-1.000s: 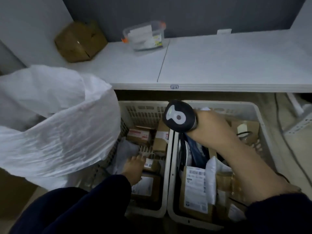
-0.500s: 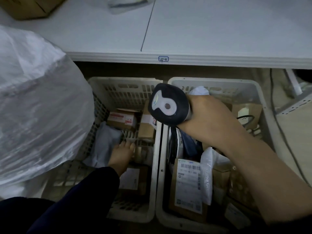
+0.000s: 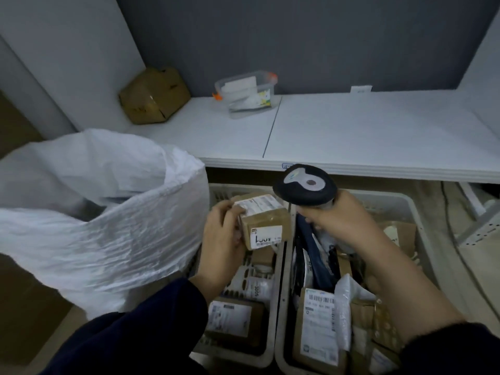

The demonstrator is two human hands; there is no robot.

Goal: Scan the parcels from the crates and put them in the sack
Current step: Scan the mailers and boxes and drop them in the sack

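My left hand [image 3: 220,239] grips a small brown cardboard parcel [image 3: 263,221] with white labels, held up above the left crate [image 3: 266,355]. Just to its right, my right hand [image 3: 343,220] holds a black handheld scanner [image 3: 304,189], its head level with the parcel's top. The left crate holds a few labelled boxes [image 3: 232,320]. The right crate [image 3: 403,201] is packed with several parcels and bags, among them a box with a barcode label [image 3: 319,328]. A large white sack [image 3: 102,212] stands open at the left, beside the left crate.
A white table [image 3: 351,136] runs across behind the crates. On it sit a brown cardboard box [image 3: 154,94] at the back left and a clear plastic container [image 3: 247,93]. A cable [image 3: 454,239] and white frame lie on the floor at right.
My left hand, which was reaching down into the left crate, has come up holding the small brown parcel. The scanner hand has stayed over the crates' shared edge.
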